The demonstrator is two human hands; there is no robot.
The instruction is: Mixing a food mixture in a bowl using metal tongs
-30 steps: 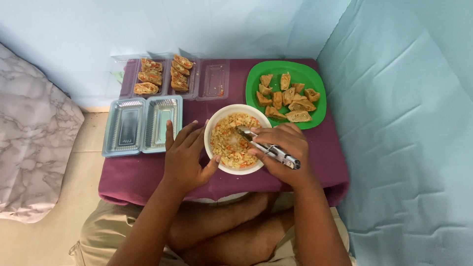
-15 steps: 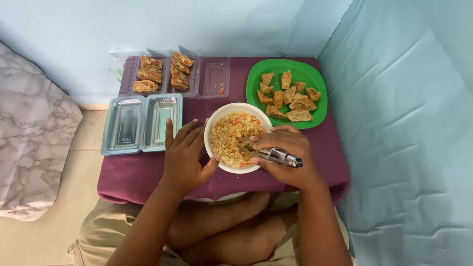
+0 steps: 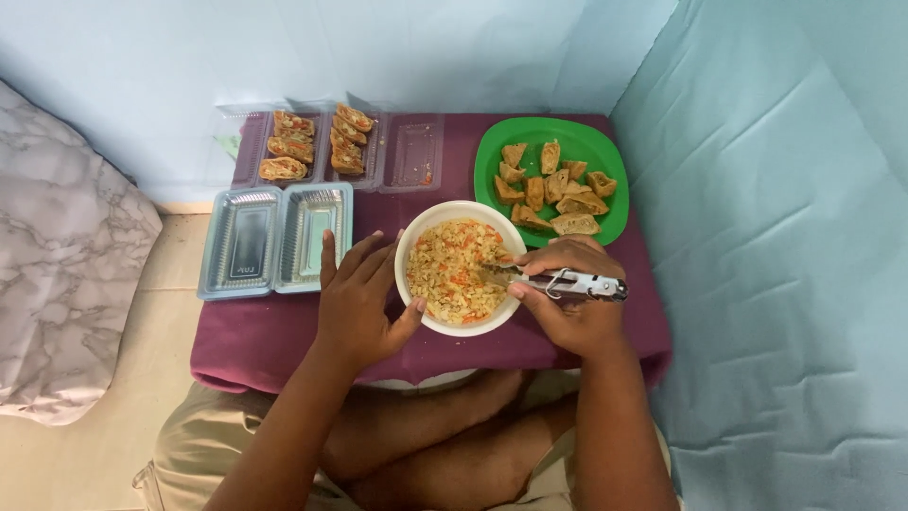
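The person is sitting cross-legged at the near edge of a low bench (image 3: 284, 341) draped in a purple cloth. The left hand (image 3: 359, 303) is lying open, fingers spread, with the thumb touching the near-left rim of the white bowl (image 3: 416, 248) and steadying it. The right hand (image 3: 567, 303) is closed around a pair of metal tongs (image 3: 558, 282), whose tips are reaching into the right side of the bowl. The bowl is sitting at the middle of the bench and is holding a chopped filling (image 3: 452, 267), pale yellow with orange flecks.

Judgement: the pick-up is best done with the bowl kept braced as it is, the tong tips working low in the filling and closing gently so that little is spilling over the rim.

Left of the bowl, two clear plastic trays (image 3: 274, 237) are lying side by side, both holding nothing. Far right, a green plate (image 3: 605, 151) is carrying a heap of brown fried pockets (image 3: 553, 187). At the far left, an opened clear box (image 3: 378, 151) is holding two rows of filled rolls (image 3: 317, 142); its rightmost compartment is holding only a reddish smear.
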